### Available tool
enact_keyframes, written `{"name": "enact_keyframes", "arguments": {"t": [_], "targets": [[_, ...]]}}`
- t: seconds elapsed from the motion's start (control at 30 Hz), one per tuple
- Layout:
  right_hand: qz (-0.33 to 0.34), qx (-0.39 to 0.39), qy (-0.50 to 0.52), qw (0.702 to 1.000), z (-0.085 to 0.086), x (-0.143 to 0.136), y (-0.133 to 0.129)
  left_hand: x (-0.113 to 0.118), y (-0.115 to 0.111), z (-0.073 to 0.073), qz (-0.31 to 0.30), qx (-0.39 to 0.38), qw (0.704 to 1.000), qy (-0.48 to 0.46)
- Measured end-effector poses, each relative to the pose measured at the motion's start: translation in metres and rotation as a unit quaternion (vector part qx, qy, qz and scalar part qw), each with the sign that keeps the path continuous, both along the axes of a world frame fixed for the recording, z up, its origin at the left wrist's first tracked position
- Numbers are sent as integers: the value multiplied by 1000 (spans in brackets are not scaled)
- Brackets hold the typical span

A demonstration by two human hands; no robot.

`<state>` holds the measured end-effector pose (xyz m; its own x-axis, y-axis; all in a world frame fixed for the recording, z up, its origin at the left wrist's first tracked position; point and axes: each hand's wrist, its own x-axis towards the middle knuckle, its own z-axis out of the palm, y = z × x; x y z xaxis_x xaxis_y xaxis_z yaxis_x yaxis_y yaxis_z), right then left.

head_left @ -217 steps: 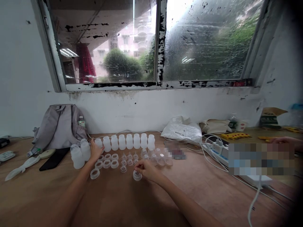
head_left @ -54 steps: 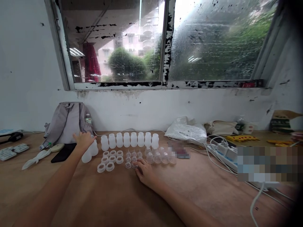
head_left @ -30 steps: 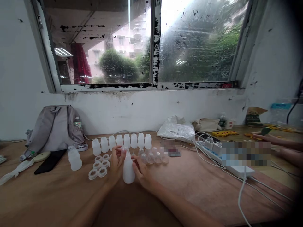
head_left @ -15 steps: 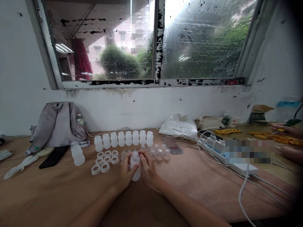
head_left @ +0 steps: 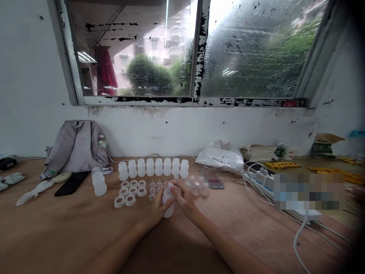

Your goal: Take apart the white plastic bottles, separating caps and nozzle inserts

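A translucent white baby bottle (head_left: 169, 210) is held slightly tilted over the table. My left hand (head_left: 157, 204) is wrapped round its body from the left. My right hand (head_left: 186, 201) closes on the bottle's top, with the fingers over the nipple end. Just beyond my hands lie several clear nipples (head_left: 152, 187), partly hidden by my left hand. To their left are several white collar rings (head_left: 130, 200). Clear dome caps (head_left: 196, 188) sit to the right, partly behind my right hand. Behind them stands a row of open white bottles (head_left: 150, 168).
Another bottle (head_left: 99, 183) stands apart at left, near a black phone (head_left: 71, 184) and a grey backpack (head_left: 74, 148). A plastic bag (head_left: 220, 156) lies at the back. At right is a power strip (head_left: 305, 213) with trailing cables, and part of a co-worker's hand (head_left: 356, 194).
My right fingers have moved from the bottle's side onto its top. The view has turned a little left, so everything sits further right. The co-worker's hands have mostly left view.
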<state>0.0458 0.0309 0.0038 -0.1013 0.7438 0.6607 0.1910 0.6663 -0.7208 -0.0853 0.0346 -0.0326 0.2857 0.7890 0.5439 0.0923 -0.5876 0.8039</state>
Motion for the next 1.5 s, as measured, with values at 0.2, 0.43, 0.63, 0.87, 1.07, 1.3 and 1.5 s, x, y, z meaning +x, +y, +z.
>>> {"name": "enact_keyframes", "arguments": {"t": [0.2, 0.43, 0.63, 0.87, 1.07, 1.3, 1.5], "targets": [[3, -75, 48, 996, 1, 0, 8, 8, 8, -6, 30, -20, 999, 22], [-25, -19, 331, 943, 77, 32, 24, 7, 7, -14, 38, -57, 997, 32], [-151, 44, 54, 986, 73, 54, 13, 2, 4, -10, 6, -89, 996, 15], [-167, -61, -259, 949, -39, 60, 19, -4, 4, -3, -33, -97, 995, -9], [-182, -92, -312, 928, -34, 58, 23, -3, 1, -1, -42, -87, 995, -2], [-208, -6, -209, 955, 3, 29, 10, -1, 0, -5, -90, -94, 990, 51], [-104, -12, -162, 981, 2, 2, 10, 2, -3, 0, -85, -94, 992, -1]]}}
